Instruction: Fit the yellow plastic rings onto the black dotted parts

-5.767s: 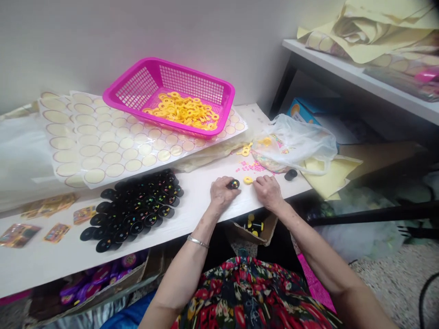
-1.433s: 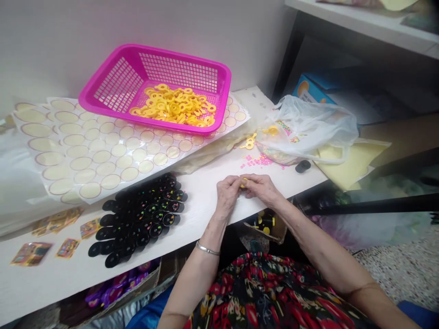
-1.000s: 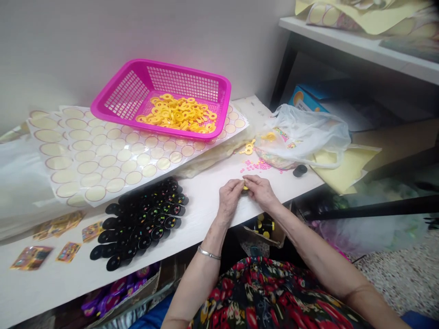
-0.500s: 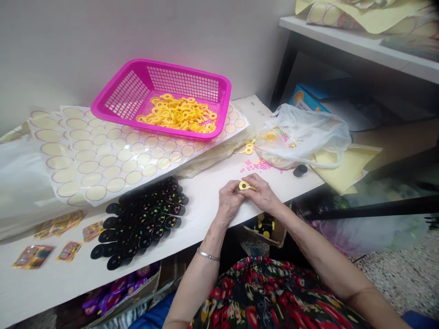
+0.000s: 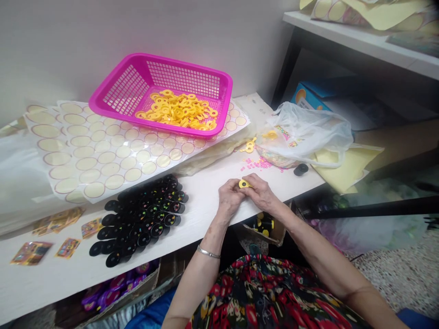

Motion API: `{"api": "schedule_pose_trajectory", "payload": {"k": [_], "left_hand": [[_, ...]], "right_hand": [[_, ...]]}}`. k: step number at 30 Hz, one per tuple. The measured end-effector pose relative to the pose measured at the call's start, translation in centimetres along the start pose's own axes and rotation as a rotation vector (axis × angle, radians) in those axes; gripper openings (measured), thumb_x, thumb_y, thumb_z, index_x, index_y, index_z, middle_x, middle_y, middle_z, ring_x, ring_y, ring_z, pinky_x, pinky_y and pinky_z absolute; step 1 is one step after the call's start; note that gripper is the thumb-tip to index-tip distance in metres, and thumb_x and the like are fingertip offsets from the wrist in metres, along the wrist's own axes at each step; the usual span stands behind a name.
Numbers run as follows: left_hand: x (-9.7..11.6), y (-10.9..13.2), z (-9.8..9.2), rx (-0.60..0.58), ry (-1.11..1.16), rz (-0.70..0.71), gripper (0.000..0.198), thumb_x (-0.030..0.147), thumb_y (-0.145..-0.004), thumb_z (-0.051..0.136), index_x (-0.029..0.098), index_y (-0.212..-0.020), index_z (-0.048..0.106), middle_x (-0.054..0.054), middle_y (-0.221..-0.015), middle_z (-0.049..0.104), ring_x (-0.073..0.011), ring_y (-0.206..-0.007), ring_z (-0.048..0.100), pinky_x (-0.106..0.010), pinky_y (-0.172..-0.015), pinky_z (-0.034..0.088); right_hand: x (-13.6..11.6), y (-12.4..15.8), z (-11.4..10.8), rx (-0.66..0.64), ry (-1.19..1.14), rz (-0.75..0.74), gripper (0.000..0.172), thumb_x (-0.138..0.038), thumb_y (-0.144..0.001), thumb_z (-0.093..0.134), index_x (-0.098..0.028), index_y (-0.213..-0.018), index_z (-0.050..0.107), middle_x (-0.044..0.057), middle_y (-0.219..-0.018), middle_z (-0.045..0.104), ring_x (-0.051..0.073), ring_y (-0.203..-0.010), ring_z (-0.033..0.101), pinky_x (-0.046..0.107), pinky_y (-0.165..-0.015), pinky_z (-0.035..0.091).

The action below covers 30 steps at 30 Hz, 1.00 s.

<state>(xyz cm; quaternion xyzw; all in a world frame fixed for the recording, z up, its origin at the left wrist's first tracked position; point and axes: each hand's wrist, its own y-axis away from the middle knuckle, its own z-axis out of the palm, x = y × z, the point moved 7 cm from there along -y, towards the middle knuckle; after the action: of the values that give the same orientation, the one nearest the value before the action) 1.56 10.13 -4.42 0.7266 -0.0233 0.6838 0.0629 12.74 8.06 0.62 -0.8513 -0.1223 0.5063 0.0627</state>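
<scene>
From afar I see the right hand (image 5: 261,191) pinching a yellow ring piece (image 5: 244,183), in front and right of the pink basket (image 5: 115,113); the left hand (image 5: 230,196) meets it, grip too hidden to tell. Uneven finger pressure could drop the piece onto the counter (image 5: 200,187).

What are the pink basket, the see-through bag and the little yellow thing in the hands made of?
Pink basket: probably plastic, smooth and slightly shiny, with neat rows of holes in its walls.
See-through bag: likely thin plastic film, because it's cloudy-clear and crinkled.
Yellow piece: perhaps hard plastic, with one even colour and a rounded edge, but it's too small to be sure.
</scene>
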Motion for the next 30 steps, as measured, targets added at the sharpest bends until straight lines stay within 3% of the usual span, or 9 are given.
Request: {"api": "schedule_pose_trajectory", "payload": {"k": [4, 8, 13, 18, 22, 25, 30], "left_hand": [[0.2, 0.0, -0.2, 0.010, 0.011, -0.022, 0.028, 0.013, -0.054, 0.064, 0.014, -0.082, 0.067, 0.003, -0.064, 0.057, -0.0079, -0.056, 0.045, -0.020, -0.055, 0.037], [1.0, -0.1, -0.3, -0.074, 0.115, -0.042, 0.026, 0.014, -0.055, 0.062, 0.014, -0.081, 0.068, 0.002, -0.065, 0.058, -0.0073, -0.056, 0.045, -0.020, -0.055, 0.036], [1.1, -0.3, -0.3, -0.065, 0.281, -0.135, 0.021, 0.027, -0.065, 0.061, 0.013, -0.077, 0.069, 0.000, -0.064, 0.059, -0.0064, -0.049, 0.043, -0.021, -0.047, 0.032], [1.1, -0.4, -0.2, -0.029, 0.159, -0.104, 0.022, 0.034, -0.069, 0.062, 0.013, -0.071, 0.069, -0.002, -0.069, 0.061, -0.0072, -0.054, 0.046, -0.021, -0.050, 0.035], [1.1, 0.0, -0.2, 0.000, 0.107, -0.110, 0.024, 0.036, -0.070, 0.062, 0.014, -0.075, 0.069, -0.002, -0.069, 0.062, -0.0086, -0.056, 0.049, -0.021, -0.051, 0.036], [1.1, 0.5, 0.0, 0.066, 0.134, -0.145, 0.026, 0.036, -0.069, 0.063, 0.013, -0.078, 0.068, -0.001, -0.063, 0.062, -0.0083, -0.054, 0.050, -0.021, -0.051, 0.037], [0.3, 0.8, 0.4, 0.179, 0.232, -0.236, 0.026, 0.035, -0.066, 0.067, 0.011, -0.075, 0.066, 0.002, -0.055, 0.058, -0.0057, -0.044, 0.044, -0.020, -0.044, 0.033]], "right_hand": [[0.4, 0.1, 0.0, 0.038, -0.067, 0.035, 0.024, -0.026, -0.079, 0.056, -0.019, -0.101, 0.061, 0.004, -0.087, 0.053, 0.017, -0.084, 0.053, 0.032, -0.078, 0.042], [0.5, 0.2, -0.2, 0.076, -0.148, 0.098, 0.027, -0.026, -0.076, 0.058, -0.019, -0.102, 0.064, 0.004, -0.088, 0.055, 0.017, -0.086, 0.053, 0.032, -0.081, 0.042], [0.3, 0.4, 0.2, 0.055, -0.248, 0.184, 0.032, -0.032, -0.078, 0.057, -0.020, -0.107, 0.064, 0.004, -0.088, 0.054, 0.017, -0.087, 0.054, 0.031, -0.076, 0.045], [0.9, 0.3, 0.7, 0.091, -0.335, 0.263, 0.035, -0.041, -0.083, 0.049, -0.017, -0.103, 0.065, 0.005, -0.088, 0.055, 0.010, -0.062, 0.052, 0.025, -0.055, 0.046], [2.2, 0.4, 1.0, 0.180, -0.439, 0.460, 0.035, -0.047, -0.078, 0.052, -0.014, -0.083, 0.066, 0.001, -0.065, 0.055, 0.008, -0.043, 0.046, 0.021, -0.037, 0.038], [3.1, 0.8, 1.7, 0.213, -0.573, 0.627, 0.033, -0.046, -0.075, 0.055, -0.014, -0.078, 0.062, -0.003, -0.048, 0.050, 0.008, -0.034, 0.043, 0.019, -0.031, 0.035], [3.8, 0.7, 2.2, 0.243, -0.684, 0.722, 0.026, -0.040, -0.071, 0.059, -0.014, -0.067, 0.057, -0.003, -0.045, 0.051, 0.008, -0.032, 0.046, 0.018, -0.029, 0.036]]}}
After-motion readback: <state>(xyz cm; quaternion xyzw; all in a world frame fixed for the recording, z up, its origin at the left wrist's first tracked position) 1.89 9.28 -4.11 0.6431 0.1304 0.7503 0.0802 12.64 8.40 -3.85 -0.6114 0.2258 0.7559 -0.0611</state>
